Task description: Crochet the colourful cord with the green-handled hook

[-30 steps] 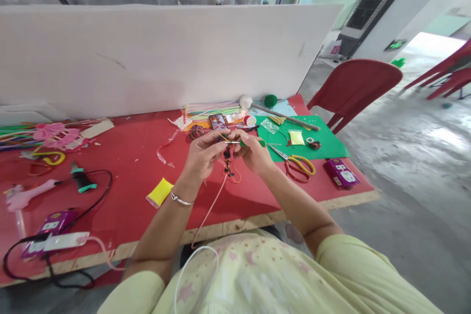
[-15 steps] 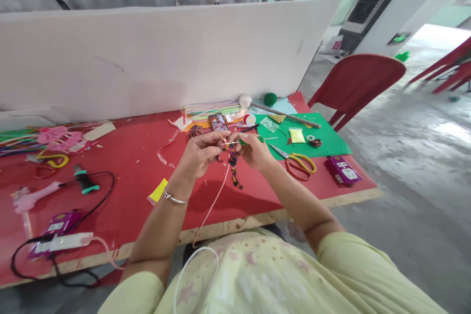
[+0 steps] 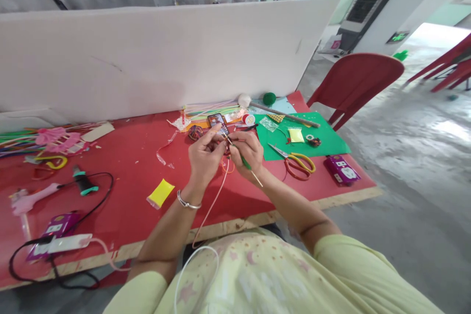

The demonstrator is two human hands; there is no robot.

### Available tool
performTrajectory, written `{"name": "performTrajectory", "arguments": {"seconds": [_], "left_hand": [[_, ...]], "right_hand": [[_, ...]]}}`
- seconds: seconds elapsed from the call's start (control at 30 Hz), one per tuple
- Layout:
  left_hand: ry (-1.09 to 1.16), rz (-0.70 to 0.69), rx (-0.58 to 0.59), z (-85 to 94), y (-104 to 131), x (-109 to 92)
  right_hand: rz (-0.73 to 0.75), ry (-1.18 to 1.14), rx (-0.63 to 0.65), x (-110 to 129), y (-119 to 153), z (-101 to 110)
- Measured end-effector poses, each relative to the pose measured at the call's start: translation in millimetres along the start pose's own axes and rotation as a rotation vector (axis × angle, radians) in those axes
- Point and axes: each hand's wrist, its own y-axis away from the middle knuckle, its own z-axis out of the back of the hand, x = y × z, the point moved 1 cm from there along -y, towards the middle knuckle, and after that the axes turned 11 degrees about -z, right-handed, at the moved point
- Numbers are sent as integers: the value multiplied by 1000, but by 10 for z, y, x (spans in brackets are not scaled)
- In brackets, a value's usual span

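My right hand (image 3: 249, 152) is closed around a crochet hook (image 3: 246, 162) with a green grip. The hook's thin tail points down toward my wrist, and its tip meets my left fingers. Pinched in my left hand (image 3: 204, 158) is a small crochet piece of multicoloured yarn, mostly hidden by the fingers. Both hands meet above the red table, just in front of a phone (image 3: 218, 122). A ball of dark multicoloured yarn (image 3: 195, 132) lies beyond my left hand. A pink cord (image 3: 215, 201) runs from below the hands over the table's front edge.
Scissors (image 3: 294, 162) and a yellow packet (image 3: 296, 135) lie right on green paper (image 3: 331, 147). A purple box (image 3: 342, 169) sits near the right edge. Leftward are another yellow packet (image 3: 161, 193), a glue gun (image 3: 35, 198) and black cables. A white board (image 3: 165, 59) stands behind.
The hook has swung from lying sideways to slanting down toward my right wrist. My fingers have drawn closer together, and the dangling crochet strand is now hidden.
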Motion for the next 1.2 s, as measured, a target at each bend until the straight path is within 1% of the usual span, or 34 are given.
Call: {"name": "performTrajectory", "arguments": {"seconds": [0.07,0.13,0.2,0.27,0.33,0.4,0.53,0.67,0.77,0.83,1.03,1.2], "left_hand": [[176,113,12,-25,-4,-30],[303,265,62,-5,-43,-89],[335,372,116,53,-96,-154],[321,414,157,120,-140,-200],[313,420,180,168,-163,-209],[336,420,192,184,-165,-185],[408,397,173,148,-143,-114],[374,336,126,109,-122,-118],[302,279,103,121,-129,-166],[260,268,125,154,-149,-191],[204,357,247,279,-206,-170],[179,387,281,289,-224,-131]], "right_hand": [[79,20,-10,-53,39,-16],[100,-37,30,-83,32,2],[111,-113,104,-66,-14,49],[106,-159,182,-12,-78,112],[80,-171,243,52,-136,170],[35,-168,268,105,-169,205],[-11,-174,240,160,-167,209],[-10,-177,247,143,-147,198],[36,-171,265,93,-173,227],[91,-173,293,61,-220,267],[268,-103,492,-4,-414,435],[298,6,569,-42,-492,570]]}}
